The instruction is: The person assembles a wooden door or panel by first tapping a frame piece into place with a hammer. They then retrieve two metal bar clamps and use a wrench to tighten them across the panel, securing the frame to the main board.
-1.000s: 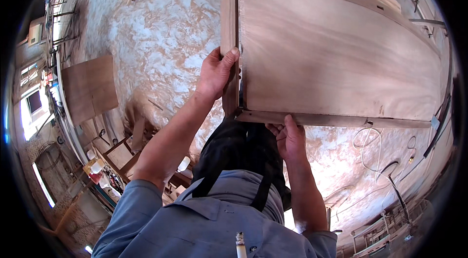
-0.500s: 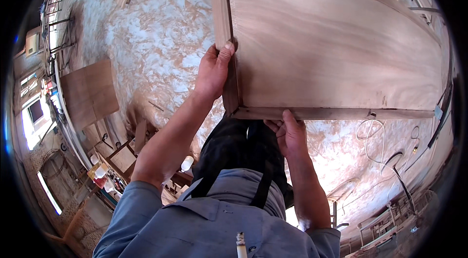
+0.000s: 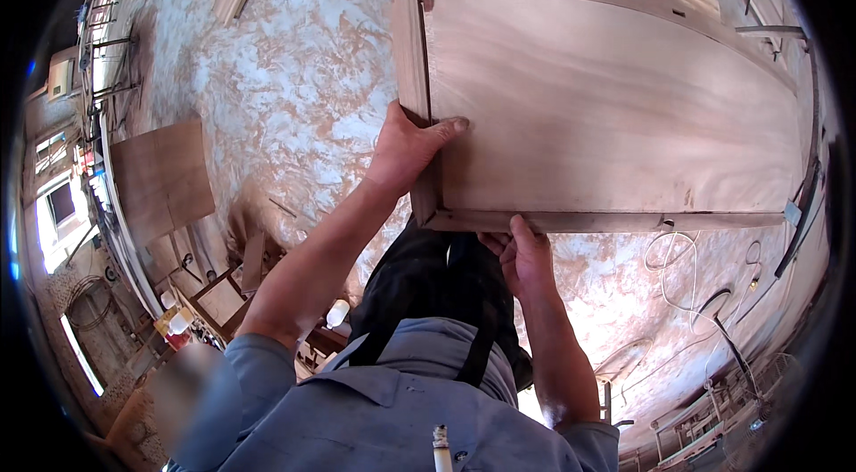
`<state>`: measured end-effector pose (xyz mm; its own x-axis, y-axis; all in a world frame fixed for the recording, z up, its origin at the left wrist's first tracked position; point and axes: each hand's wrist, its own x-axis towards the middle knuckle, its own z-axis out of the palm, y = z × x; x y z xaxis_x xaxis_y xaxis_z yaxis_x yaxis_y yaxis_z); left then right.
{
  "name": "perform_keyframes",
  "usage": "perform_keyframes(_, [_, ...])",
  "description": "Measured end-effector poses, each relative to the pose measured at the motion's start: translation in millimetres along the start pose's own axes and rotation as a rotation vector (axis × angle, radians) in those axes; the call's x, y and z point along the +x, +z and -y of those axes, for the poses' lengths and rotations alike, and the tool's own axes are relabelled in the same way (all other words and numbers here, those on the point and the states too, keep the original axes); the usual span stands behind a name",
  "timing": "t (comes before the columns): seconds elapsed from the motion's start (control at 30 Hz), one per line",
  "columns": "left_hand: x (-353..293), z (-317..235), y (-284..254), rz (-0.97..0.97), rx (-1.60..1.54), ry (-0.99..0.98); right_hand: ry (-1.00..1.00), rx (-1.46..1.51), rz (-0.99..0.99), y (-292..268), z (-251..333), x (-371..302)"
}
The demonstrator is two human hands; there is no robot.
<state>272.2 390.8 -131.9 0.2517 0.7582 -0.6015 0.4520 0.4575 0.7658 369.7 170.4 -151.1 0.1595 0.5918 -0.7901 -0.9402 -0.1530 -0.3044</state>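
Floor [image 3: 294, 89]: covered w/ sawdust and shavings, fills most of view.

Framed wooden panel [image 3: 606, 98]: large, pale veneer face in a darker wood frame, held up at chest level above the floor, long axis running to the person's right.

Plywood sheet [image 3: 160, 178]: lies flat at left, well apart from panel.

White cable [image 3: 678, 258]: looped on floor, below panel's near rail.

L hand [image 3: 406, 151]: clasps panel's left frame stile, thumb laid across onto the veneer face.

R hand [image 3: 522, 258]: grips near frame rail from below, fingers curled under the edge, close to the L corner.

White bottle [image 3: 337, 313]: small, beside L forearm.
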Motion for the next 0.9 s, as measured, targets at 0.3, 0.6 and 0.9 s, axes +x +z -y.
perform_keyframes(0.3, [-0.2,-7.1,0.9,-0.017,0.008,-0.070,0.002,-0.012,-0.006,-0.4,0.3,1.5])
perform_keyframes(0.6, [15.4,8.0,-4.2,0.028,-0.009,-0.059,0.064,0.004,0.081,-4.6,0.0,2.5])
perform_keyframes(0.9, [0.9,-3.1,-1.1,0.187,-0.190,0.051,-0.501,-0.664,-0.658,-116.0,180.3,-119.4])
